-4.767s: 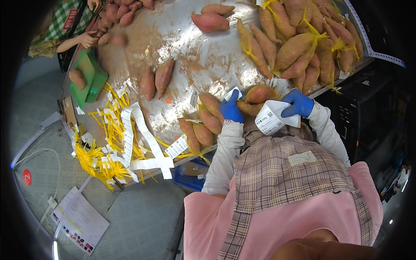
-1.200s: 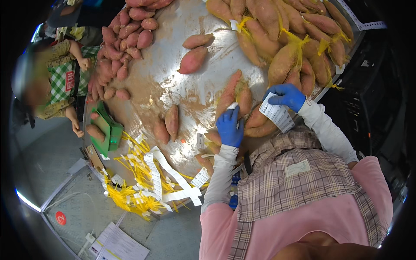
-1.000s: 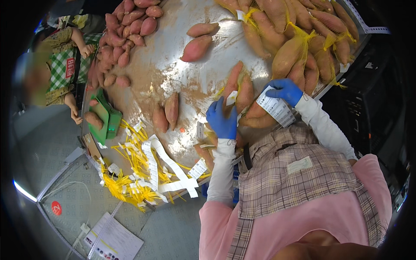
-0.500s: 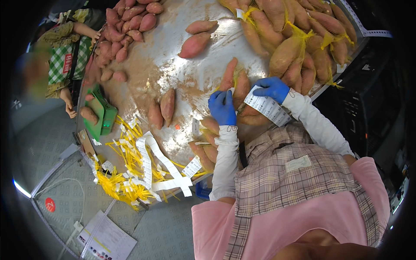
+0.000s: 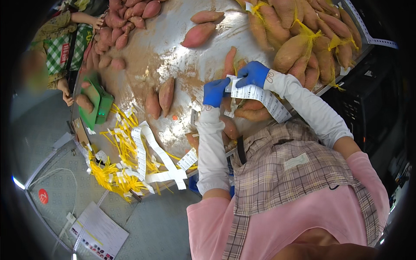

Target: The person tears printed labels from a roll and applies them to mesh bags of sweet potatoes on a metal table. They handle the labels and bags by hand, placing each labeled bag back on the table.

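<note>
Both my hands wear blue gloves and meet over a few sweet potatoes [image 5: 252,113] near the table's front edge. My right hand [image 5: 255,74] pinches a long strip of white printed labels [image 5: 265,98], whose free end trails toward my apron. My left hand [image 5: 216,92] is closed on a small pale tag [image 5: 229,85], right beside the strip's upper end. Part of a yellow mesh shows behind the fingers. Another pale piece [image 5: 232,108] hangs just below them. My left sleeve partly covers more sweet potatoes [image 5: 229,128].
Netted sweet potatoes [image 5: 294,54] are piled at the far right. Loose ones [image 5: 113,38] lie at the far left, near another person's hand [image 5: 99,21]. A green scale [image 5: 100,104], yellow mesh ties [image 5: 119,173] and more label strips [image 5: 158,149] occupy the table's left side.
My right hand has moved left and brought the label strip against the tag in my left hand. The whole view has shifted slightly.
</note>
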Demonstrator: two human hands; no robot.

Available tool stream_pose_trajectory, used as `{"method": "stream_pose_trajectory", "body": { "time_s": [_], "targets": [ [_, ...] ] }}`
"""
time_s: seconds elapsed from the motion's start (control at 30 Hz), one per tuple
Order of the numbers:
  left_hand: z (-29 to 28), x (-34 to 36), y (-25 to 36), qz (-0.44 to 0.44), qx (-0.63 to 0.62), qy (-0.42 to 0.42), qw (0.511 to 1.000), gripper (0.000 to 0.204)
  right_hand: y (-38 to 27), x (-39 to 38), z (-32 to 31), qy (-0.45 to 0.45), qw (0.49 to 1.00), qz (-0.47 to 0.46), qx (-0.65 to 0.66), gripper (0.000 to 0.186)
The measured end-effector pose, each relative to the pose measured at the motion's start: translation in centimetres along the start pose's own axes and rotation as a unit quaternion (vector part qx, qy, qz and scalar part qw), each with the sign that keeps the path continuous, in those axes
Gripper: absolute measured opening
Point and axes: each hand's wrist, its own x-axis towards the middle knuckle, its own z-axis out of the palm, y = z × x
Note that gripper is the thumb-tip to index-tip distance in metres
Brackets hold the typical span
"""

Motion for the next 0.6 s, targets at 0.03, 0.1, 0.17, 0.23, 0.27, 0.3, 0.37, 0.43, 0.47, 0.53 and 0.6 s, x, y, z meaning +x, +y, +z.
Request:
{"method": "stream_pose_trajectory", "body": {
  "time_s": [0.03,0.1,0.17,0.23,0.27,0.3,0.37,0.43,0.47,0.53,0.6],
  "targets": [
    [-0.3,0.0,0.3,-0.006,-0.011,-0.014,1.000,0.033,-0.2,0.5,-0.1,-0.005,0.999,0.003,-0.032,0.036],
    [-0.6,-0.2,0.9,-0.018,-0.034,-0.041,0.998,0.036,0.1,1.3,0.0,0.003,0.999,0.014,-0.043,0.043],
    [-0.8,-0.3,1.3,-0.026,-0.022,-0.066,0.997,0.038,0.1,1.8,0.2,0.008,0.999,0.015,-0.049,0.043],
    [-0.8,-0.4,1.9,-0.035,-0.013,-0.079,0.996,0.038,0.1,2.0,0.4,0.005,0.999,0.031,-0.023,0.043],
    [-1.1,-0.1,1.5,-0.038,-0.007,-0.079,0.996,0.039,0.1,2.1,0.5,0.006,0.999,0.035,-0.017,0.043],
    [-1.2,-0.1,1.4,-0.037,-0.008,-0.077,0.996,0.038,0.1,2.2,0.5,0.006,0.999,0.040,-0.012,0.043],
    [-1.1,-0.3,1.5,-0.036,-0.011,-0.077,0.996,0.037,0.1,2.2,0.5,0.007,0.999,0.048,-0.016,0.044],
    [-1.3,-0.1,1.4,-0.041,-0.011,-0.073,0.996,0.036,-0.2,2.2,0.4,0.008,0.998,0.048,-0.034,0.045],
    [-1.2,0.0,1.3,-0.044,-0.011,-0.071,0.996,0.036,-0.4,2.3,0.4,0.009,0.998,0.043,-0.050,0.046],
    [-1.1,0.0,1.2,-0.041,-0.018,-0.063,0.997,0.035,-0.5,2.3,0.3,0.005,0.997,0.041,-0.072,0.047],
    [-1.2,-0.1,1.2,-0.038,-0.025,-0.057,0.997,0.035,-0.5,2.6,0.2,-0.006,0.996,0.047,-0.082,0.048]
  ]
}}
